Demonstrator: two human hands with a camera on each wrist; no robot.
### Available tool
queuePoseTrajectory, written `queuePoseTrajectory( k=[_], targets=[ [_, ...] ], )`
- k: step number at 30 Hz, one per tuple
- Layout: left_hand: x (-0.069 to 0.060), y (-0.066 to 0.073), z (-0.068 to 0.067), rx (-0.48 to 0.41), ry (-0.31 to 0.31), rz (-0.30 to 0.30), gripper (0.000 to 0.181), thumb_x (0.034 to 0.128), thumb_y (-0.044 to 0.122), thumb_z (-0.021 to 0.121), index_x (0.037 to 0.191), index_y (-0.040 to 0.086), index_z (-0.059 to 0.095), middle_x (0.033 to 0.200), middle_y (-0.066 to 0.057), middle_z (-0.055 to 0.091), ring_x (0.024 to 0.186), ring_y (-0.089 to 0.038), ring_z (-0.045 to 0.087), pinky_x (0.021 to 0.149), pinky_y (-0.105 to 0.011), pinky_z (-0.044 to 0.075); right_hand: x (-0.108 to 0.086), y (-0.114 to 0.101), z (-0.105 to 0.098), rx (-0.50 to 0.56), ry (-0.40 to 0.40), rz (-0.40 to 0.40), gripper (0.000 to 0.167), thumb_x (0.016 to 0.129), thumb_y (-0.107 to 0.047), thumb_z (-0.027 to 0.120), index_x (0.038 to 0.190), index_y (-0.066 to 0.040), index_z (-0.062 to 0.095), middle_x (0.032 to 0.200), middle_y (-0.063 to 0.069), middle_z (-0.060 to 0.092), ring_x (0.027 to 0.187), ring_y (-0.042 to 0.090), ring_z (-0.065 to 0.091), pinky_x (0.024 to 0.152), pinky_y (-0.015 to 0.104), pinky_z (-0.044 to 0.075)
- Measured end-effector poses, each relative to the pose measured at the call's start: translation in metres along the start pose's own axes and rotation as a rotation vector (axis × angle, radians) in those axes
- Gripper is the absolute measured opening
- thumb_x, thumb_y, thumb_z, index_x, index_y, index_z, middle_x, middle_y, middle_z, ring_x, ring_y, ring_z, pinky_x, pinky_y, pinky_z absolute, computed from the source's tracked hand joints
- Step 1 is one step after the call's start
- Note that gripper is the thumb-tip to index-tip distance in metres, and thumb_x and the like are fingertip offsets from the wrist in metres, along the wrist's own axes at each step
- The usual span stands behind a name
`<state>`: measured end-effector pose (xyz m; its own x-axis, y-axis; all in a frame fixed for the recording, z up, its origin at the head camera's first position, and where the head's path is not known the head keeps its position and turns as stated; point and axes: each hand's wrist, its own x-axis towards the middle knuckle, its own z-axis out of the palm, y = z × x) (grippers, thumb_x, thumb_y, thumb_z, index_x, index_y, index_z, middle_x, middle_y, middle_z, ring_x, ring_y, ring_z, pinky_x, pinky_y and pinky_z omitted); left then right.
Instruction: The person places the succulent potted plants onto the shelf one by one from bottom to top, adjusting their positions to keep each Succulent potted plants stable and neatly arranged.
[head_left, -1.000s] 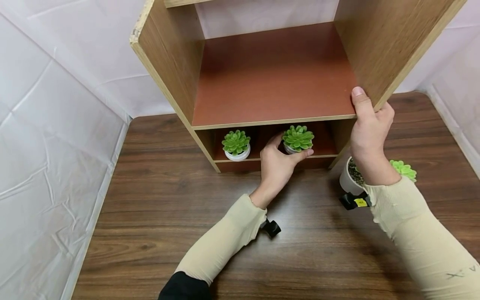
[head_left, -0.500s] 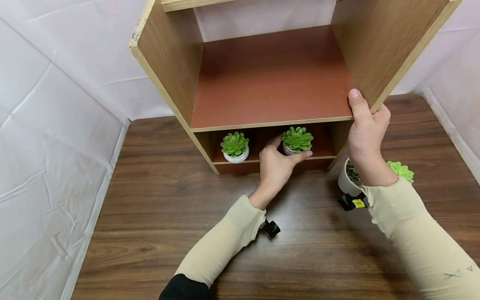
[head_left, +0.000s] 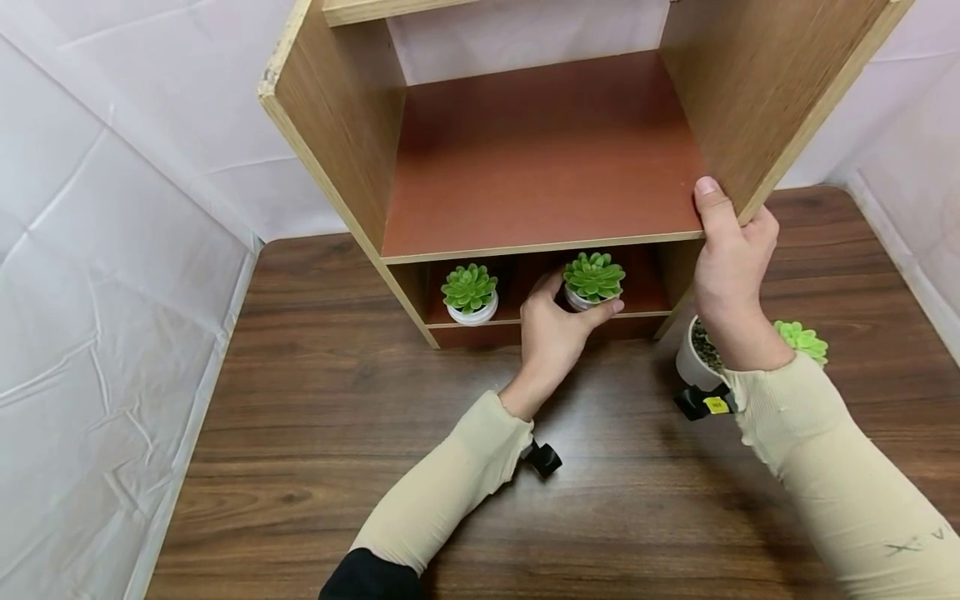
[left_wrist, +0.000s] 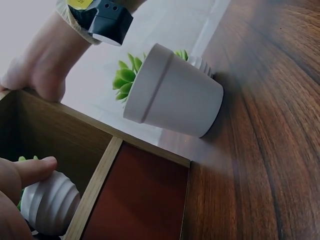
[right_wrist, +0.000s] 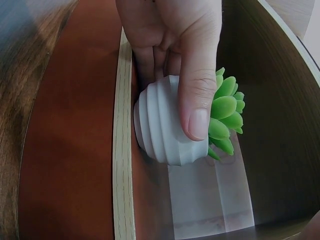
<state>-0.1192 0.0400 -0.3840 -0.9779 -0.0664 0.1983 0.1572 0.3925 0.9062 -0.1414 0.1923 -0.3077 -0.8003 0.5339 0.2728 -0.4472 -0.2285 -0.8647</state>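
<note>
On the low shelf of a wooden bookcase, my left hand holds a small green succulent in a white pot. The ribbed pot appears in the right wrist view, with the thumb across its side near the rim. Another potted succulent stands on the same shelf, to the left. My right hand grips the front edge of the bookcase's right side panel, its thumb inside on the middle shelf and its fingers outside.
A larger white pot with gravel stands on the wooden table, right of the bookcase and partly under my right wrist. Beside it shows a lighter green succulent, half hidden by the forearm. White sheeting hangs around the table.
The whole head view has shifted slightly. Both hands keep their places on the pot and the side panel, and the plants stay where they were.
</note>
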Motion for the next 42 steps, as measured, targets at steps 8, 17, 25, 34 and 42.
queuePoseTrajectory(
  k=[8,17,25,34,42],
  targets=[
    [0.0,-0.001,-0.003,0.008,-0.015,0.003,0.078,0.0648,0.031,0.094,0.132,0.008,0.061,0.124,-0.003,0.062,0.115,-0.011,0.055,0.095,-0.022,0.041,0.0,0.0,0.001,0.003,0.014,-0.005,0.016,0.09,-0.01,0.07,0.1,0.002,0.073,0.087,0.012,0.069,0.082,0.02,0.064,0.081,0.028,0.047],
    [-0.005,0.0,-0.009,-0.025,-0.022,-0.002,0.09,0.065,0.032,0.094,0.141,0.007,0.053,0.137,-0.004,0.055,0.127,-0.011,0.046,0.102,-0.023,0.035,0.001,0.0,0.001,0.026,0.017,-0.014,0.016,0.089,-0.009,0.07,0.1,0.003,0.073,0.087,0.013,0.069,0.081,0.021,0.064,0.08,0.028,0.047],
    [-0.009,0.002,-0.015,-0.046,-0.024,0.01,0.092,0.0658,0.029,0.093,0.144,0.01,0.05,0.141,-0.003,0.052,0.13,-0.009,0.042,0.104,-0.023,0.033,0.003,-0.001,0.001,0.028,0.025,-0.011,0.016,0.089,-0.009,0.07,0.1,0.003,0.073,0.087,0.013,0.069,0.08,0.021,0.064,0.08,0.028,0.047],
    [-0.018,0.002,-0.022,-0.038,-0.03,0.027,0.093,0.0685,0.03,0.092,0.147,0.015,0.045,0.145,0.001,0.047,0.133,-0.008,0.038,0.106,-0.025,0.031,0.005,0.0,0.002,0.04,0.033,-0.01,0.016,0.088,-0.008,0.07,0.1,0.004,0.073,0.087,0.014,0.069,0.081,0.021,0.064,0.08,0.028,0.047],
    [-0.026,0.004,-0.029,-0.003,-0.02,0.028,0.089,0.0722,0.029,0.089,0.148,0.018,0.044,0.146,0.003,0.044,0.132,-0.012,0.04,0.105,-0.035,0.034,0.007,0.0,0.001,0.065,0.027,0.03,0.018,0.087,-0.009,0.072,0.1,0.004,0.072,0.088,0.015,0.068,0.082,0.022,0.064,0.082,0.028,0.047]
  ],
)
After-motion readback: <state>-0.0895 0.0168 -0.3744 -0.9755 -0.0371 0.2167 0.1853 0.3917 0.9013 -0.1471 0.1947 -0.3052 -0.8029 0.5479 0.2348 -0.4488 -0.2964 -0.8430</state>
